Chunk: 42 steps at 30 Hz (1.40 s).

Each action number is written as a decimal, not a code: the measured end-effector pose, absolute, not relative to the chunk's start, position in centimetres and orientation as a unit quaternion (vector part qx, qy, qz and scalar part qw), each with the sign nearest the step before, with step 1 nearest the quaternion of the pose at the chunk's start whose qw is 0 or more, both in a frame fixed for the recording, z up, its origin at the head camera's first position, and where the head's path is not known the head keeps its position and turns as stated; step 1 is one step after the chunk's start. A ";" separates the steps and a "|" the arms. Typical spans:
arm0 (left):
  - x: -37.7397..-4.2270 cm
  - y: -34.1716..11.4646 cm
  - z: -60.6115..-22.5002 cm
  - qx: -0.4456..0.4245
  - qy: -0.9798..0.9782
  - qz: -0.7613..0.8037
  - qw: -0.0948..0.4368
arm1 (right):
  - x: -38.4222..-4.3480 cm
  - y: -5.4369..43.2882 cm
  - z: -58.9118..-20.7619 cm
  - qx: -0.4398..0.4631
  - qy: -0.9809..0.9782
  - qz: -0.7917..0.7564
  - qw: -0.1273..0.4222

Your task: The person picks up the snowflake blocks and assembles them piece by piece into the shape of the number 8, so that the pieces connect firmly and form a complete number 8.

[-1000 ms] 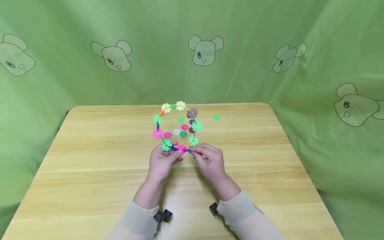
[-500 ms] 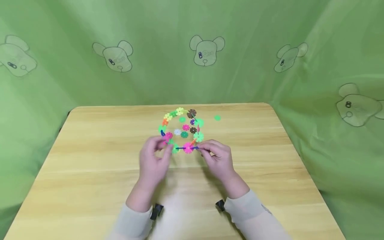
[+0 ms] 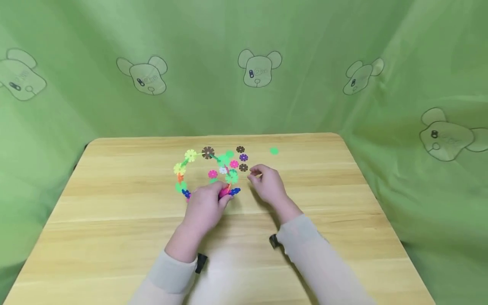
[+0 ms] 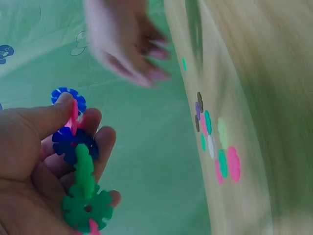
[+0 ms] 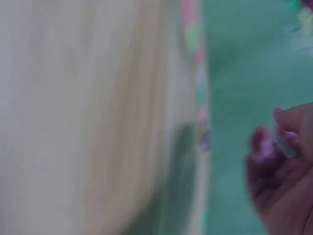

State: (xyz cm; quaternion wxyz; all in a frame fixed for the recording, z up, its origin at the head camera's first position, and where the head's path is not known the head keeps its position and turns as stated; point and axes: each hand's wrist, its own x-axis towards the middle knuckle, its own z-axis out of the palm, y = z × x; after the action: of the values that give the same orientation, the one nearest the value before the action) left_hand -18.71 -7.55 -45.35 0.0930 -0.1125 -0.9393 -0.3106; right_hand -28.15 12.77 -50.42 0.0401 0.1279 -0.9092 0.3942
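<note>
A ring of interlocking snowflake discs (image 3: 207,152), in yellow, brown, green, orange, pink and blue, is held up above the table by my left hand (image 3: 206,205). In the left wrist view the thumb pinches a pink disc (image 4: 74,118) against the fingers, between two blue ones. A green disc (image 4: 88,208) of the same ring lies against the palm. Part of the ring is hidden behind the left hand. To the right, apart from the ring, my right hand (image 3: 268,184) hovers with loosely bent fingers and nothing visible in them; its wrist view is blurred.
Loose discs lie on the wooden table (image 3: 324,190) beyond the hands, among them a purple disc (image 3: 243,157), a brown disc (image 3: 243,167) and a pink disc (image 3: 212,174). One green disc (image 3: 274,151) lies farther right. A green curtain (image 3: 305,101) surrounds the table.
The ring has shifted left with my left hand, which has moved its grip to the pink disc. My right hand has let go of the blue disc and drawn away from the ring.
</note>
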 end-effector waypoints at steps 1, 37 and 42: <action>-18.7 -7.7 -45.4 -0.101 -0.940 -0.312 0.099 | -29.4 12.5 -50.9 0.108 -0.925 0.365 0.013; -18.5 -6.8 -46.7 -0.139 -0.902 -0.349 0.212 | -22.7 14.0 -46.5 0.156 -0.720 0.675 0.038; -18.5 -6.9 -46.7 -0.144 -0.899 -0.347 0.227 | -22.4 13.4 -46.4 0.148 -0.694 0.704 0.031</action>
State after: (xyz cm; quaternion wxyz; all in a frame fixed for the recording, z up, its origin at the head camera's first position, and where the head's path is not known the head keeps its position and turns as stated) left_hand -18.46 -6.88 -46.75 0.2269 -0.1435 -0.8988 -0.3467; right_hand -22.38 13.40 -46.38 0.0312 0.1479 -0.6937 0.7043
